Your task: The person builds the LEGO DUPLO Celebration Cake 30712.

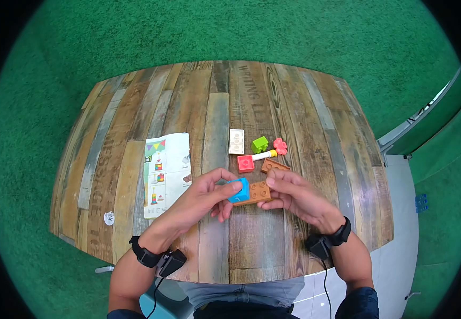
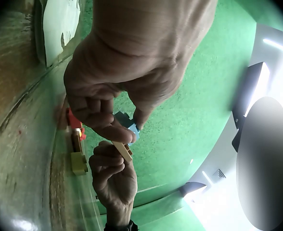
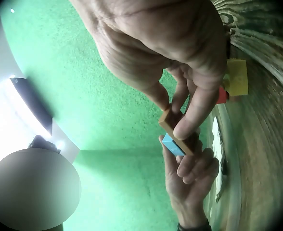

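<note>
A blue building block (image 1: 243, 194) sits on the left part of a brown studded brick (image 1: 260, 190), held over the table near its front. My left hand (image 1: 198, 201) pinches the blue block and the brick's left end, thumb on top and fingers beneath. With thumb and fingers, my right hand (image 1: 300, 198) grips the brick's right end. In the left wrist view the blue block (image 2: 127, 126) shows between thumb and fingers. The right wrist view shows the brown brick (image 3: 172, 126) edge-on, the blue block (image 3: 173, 145) against one face.
Beyond the hands lie a white brick (image 1: 236, 141), a green block (image 1: 260, 144), a pink flower piece (image 1: 280, 146), a red block (image 1: 246, 164) by a white stick with a yellow end (image 1: 265, 155), and another brown brick (image 1: 276, 165). An instruction sheet (image 1: 174, 151) lies left on the wooden table (image 1: 119, 181).
</note>
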Motion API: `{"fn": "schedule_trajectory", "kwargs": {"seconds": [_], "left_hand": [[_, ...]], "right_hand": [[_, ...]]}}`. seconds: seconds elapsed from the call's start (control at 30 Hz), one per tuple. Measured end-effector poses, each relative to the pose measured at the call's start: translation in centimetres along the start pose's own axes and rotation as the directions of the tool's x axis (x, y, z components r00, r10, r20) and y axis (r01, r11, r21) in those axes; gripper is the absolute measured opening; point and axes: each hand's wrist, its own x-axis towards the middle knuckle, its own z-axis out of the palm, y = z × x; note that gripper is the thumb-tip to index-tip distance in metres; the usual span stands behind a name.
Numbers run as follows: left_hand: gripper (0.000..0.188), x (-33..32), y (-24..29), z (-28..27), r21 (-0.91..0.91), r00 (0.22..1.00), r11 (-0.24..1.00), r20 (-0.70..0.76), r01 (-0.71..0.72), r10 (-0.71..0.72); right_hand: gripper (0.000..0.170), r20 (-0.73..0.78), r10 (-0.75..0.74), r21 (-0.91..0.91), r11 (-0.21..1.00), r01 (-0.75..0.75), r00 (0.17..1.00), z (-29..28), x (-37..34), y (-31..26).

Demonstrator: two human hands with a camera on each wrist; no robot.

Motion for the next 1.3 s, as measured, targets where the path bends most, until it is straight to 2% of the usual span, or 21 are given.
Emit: {"fn": "schedule_trajectory", "kwargs": {"seconds": [0.23, 0.33, 0.4, 0.6, 0.97, 1.07, 1.13, 1.2, 1.3], "left_hand": [[0.042, 0.0, -0.1, 0.2, 0.001, 0.999, 1.0, -0.027, 0.02, -0.02], [0.045, -0.2, 0.4, 0.1, -0.013, 0.996, 0.996, 0.022, 0.085, -0.084], [0.049, -0.2, 0.1, -0.2, -0.006, 0.979, 0.983, 0.093, 0.183, -0.181], [0.046, -0.2, 0.0, -0.2, -0.101, 0.974, 0.982, 0.174, 0.161, -0.142], [0.039, -0.4, 0.4, -0.3, -0.068, 0.983, 0.987, 0.123, 0.147, -0.138], [0.038, -0.2, -0.2, -0.6, -0.092, 0.99, 0.987, 0.059, 0.132, -0.127], [0.038, -0.1, -0.5, -0.6, -0.121, 0.993, 0.985, 0.011, 0.121, -0.121], [0.041, 0.0, -0.6, -0.5, -0.268, 0.994, 0.96, -0.053, 0.078, -0.095], [0.043, 0.0, -0.5, -0.7, -0.295, 0.995, 0.953, -0.046, 0.073, -0.091]], "right_hand": [[0.017, 0.036, -0.002, -0.004, 1.0, 0.002, 0.999, -0.1, 0.0, 0.1], [0.016, 0.055, -0.003, 0.01, 1.0, 0.002, 0.999, -0.1, 0.1, 0.2], [0.016, 0.063, -0.012, 0.003, 1.0, 0.012, 0.998, 0.0, 0.1, 0.2], [0.015, 0.077, 0.0, -0.014, 1.0, 0.001, 0.997, 0.4, -0.1, -0.1], [0.021, 0.085, 0.083, -0.161, 0.985, -0.068, 0.993, -0.1, 0.0, -0.2], [0.022, 0.067, 0.019, -0.259, 0.966, -0.001, 0.998, -0.1, 0.0, -0.3], [0.022, -0.086, -0.17, -0.319, 0.938, 0.135, 0.982, 0.1, -0.2, -0.7], [0.024, -0.11, -0.209, -0.291, 0.942, 0.169, 0.972, -0.6, 0.1, -0.9], [0.031, -0.147, -0.263, -0.301, 0.93, 0.21, 0.954, -0.4, -0.2, -1.6]]}}
